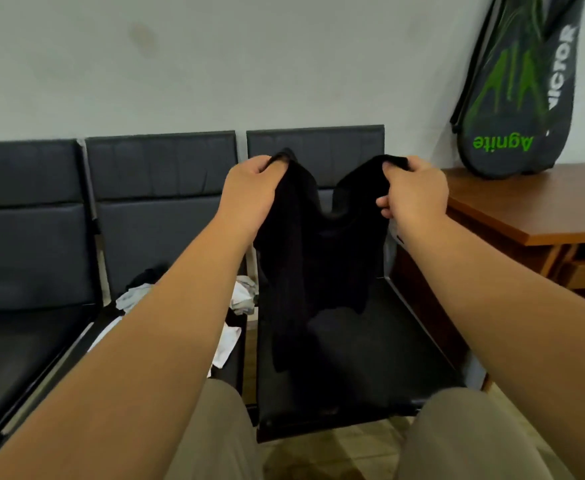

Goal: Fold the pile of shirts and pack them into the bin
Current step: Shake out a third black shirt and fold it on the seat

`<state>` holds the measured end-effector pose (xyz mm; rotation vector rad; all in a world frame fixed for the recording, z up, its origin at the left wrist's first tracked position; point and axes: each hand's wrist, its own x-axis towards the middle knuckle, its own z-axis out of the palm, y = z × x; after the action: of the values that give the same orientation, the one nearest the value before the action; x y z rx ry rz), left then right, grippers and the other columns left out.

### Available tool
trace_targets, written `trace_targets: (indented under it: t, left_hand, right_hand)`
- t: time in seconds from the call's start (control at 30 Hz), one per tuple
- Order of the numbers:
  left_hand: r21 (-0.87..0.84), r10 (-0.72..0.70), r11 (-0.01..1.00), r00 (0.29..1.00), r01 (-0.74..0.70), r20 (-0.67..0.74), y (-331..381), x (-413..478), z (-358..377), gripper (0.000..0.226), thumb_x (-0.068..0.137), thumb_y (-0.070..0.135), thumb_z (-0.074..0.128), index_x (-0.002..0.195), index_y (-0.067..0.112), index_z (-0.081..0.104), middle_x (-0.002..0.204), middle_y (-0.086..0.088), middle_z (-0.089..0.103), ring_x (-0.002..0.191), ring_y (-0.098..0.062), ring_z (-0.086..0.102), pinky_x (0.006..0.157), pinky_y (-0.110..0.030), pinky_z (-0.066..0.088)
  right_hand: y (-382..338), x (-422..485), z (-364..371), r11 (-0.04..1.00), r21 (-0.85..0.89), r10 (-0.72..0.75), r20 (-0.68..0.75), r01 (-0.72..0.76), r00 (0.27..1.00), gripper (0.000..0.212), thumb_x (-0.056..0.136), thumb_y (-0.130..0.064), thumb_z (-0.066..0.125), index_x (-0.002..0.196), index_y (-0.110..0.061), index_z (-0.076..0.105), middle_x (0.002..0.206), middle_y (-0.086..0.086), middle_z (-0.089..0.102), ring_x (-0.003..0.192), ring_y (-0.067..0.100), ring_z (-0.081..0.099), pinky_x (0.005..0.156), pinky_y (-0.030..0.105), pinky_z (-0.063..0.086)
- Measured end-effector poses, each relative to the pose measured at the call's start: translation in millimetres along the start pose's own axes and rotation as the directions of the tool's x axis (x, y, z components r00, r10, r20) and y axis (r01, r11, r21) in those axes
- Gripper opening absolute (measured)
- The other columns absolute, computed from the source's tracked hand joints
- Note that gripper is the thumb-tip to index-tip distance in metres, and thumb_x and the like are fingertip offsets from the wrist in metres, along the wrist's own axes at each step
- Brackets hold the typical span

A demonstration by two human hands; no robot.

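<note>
A black shirt (301,265) hangs in the air in front of the right-hand black seat (388,358). My left hand (249,192) grips its upper left corner and my right hand (414,192) grips its upper right corner. The cloth sags in a V between them, and its lower end rests on the seat. A pile of white, grey and black shirts (239,296) lies on the middle seat, partly hidden behind my left forearm. No bin is in view.
Three joined black padded seats stand against a pale wall, with the left seat (24,341) bare. A brown wooden desk (533,209) stands to the right, with a black and green racket bag (523,91) leaning on the wall above it. My knees are at the bottom.
</note>
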<state>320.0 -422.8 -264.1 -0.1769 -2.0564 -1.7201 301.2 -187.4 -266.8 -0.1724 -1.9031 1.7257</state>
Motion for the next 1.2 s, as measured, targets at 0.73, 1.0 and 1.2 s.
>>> trace_targets:
  t: [0.73,1.0,1.2]
  left_hand:
    - [0.204,0.024,0.979,0.989,0.007,-0.146,81.1,-4.0,-112.8,0.024,0.088,0.038,0.08,0.095,0.015,0.08,0.094,-0.007,0.08,0.093,-0.027,0.077,0.093,-0.046,0.062]
    - [0.37,0.024,0.929,1.0,-0.014,-0.021,45.5,-2.4,-97.1,0.019,0.096,0.037,0.071,0.099,0.021,0.081,0.096,-0.002,0.08,0.094,-0.023,0.076,0.094,-0.045,0.06]
    - [0.621,0.036,0.776,0.99,-0.113,0.136,-3.8,10.4,-66.3,0.023,0.105,0.036,0.059,0.106,0.019,0.075,0.099,-0.002,0.073,0.095,-0.023,0.068,0.082,-0.036,0.051]
  right_hand:
    - [-85.1,6.9,-70.2,0.907,0.414,0.041,-0.279,0.082,0.96,0.004,0.104,-0.024,0.063,0.104,-0.027,0.066,0.102,0.004,0.074,0.064,0.009,0.072,0.059,0.026,0.061]
    - [-62.6,5.8,-65.0,0.918,0.396,0.078,-0.215,0.014,0.974,0.008,0.102,-0.025,0.063,0.098,-0.033,0.064,0.103,-0.004,0.07,0.069,0.013,0.078,0.059,0.027,0.06]
    - [-15.3,10.4,-57.6,0.955,0.286,0.143,-0.198,-0.082,0.97,0.019,0.103,-0.021,0.059,0.089,-0.034,0.057,0.095,-0.006,0.068,0.074,0.016,0.077,0.064,0.033,0.063]
